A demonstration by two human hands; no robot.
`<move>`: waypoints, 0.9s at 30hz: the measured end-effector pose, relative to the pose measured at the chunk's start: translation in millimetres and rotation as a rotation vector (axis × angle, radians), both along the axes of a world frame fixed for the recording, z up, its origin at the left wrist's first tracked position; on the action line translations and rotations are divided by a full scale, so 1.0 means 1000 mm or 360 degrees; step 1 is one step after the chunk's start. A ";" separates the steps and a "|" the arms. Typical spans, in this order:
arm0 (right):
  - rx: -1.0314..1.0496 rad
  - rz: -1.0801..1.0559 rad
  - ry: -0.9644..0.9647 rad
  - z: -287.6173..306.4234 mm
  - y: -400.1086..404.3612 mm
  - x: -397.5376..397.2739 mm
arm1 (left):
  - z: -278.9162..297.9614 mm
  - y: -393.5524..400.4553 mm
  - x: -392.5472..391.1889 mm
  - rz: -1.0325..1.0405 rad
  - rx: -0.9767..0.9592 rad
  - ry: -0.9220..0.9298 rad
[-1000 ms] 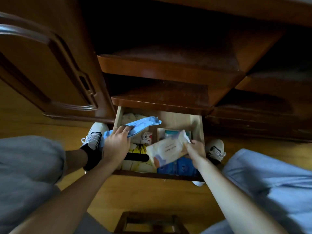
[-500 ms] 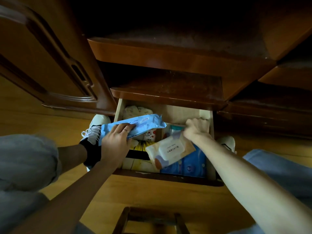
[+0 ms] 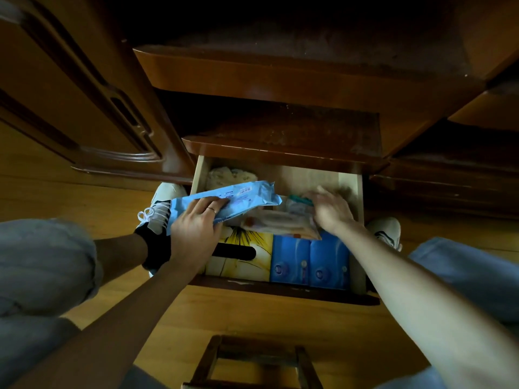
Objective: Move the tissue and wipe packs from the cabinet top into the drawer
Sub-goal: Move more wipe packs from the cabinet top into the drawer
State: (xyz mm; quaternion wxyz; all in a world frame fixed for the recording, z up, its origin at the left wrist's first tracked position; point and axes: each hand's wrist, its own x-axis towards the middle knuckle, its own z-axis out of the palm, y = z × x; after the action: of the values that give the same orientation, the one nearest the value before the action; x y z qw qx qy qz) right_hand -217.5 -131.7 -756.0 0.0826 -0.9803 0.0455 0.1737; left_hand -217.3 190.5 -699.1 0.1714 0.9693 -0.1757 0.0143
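Over the open drawer [image 3: 352, 192], the left hand [image 3: 193, 234] clasps a long light-blue wipe pack [image 3: 241, 196] near its left end, its grip clenched across the wrapper, the pack slanting above the drawer's left half. The right hand [image 3: 331, 209] lies with loose fingers on a pale wipe pack [image 3: 280, 224] already down among the contents; its grip looks released, though motion blur hides the fingertips. Both packs seem soft, light and slick-skinned, so holding them mid-body across the width suits best. Below sit a yellow tissue box [image 3: 252, 242] and blue tissue packs [image 3: 309, 262]. Dark polished cabinet [image 3: 280, 80], dim room, wood floor [image 3: 252, 318].
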 end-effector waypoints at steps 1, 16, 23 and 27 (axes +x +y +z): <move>0.0054 0.0000 -0.0071 0.007 -0.001 -0.001 | 0.000 0.000 0.000 0.0005 -0.0002 -0.0001; 0.0128 0.0110 0.0528 0.012 0.059 0.014 | 0.012 0.009 -0.003 0.0204 -0.0180 -0.0069; -0.0216 0.0392 0.0405 0.008 0.056 0.025 | 0.005 0.011 0.002 0.0203 -0.0207 -0.0056; 0.0116 0.0206 0.0425 0.003 0.052 0.015 | 0.000 0.011 0.004 0.0218 -0.0203 -0.0080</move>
State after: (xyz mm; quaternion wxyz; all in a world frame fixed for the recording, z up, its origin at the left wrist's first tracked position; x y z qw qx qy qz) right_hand -202.2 -79.3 -753.1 0.0999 -0.9456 -0.0133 0.3092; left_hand -213.2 201.5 -699.1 0.2267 0.9655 -0.1120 0.0615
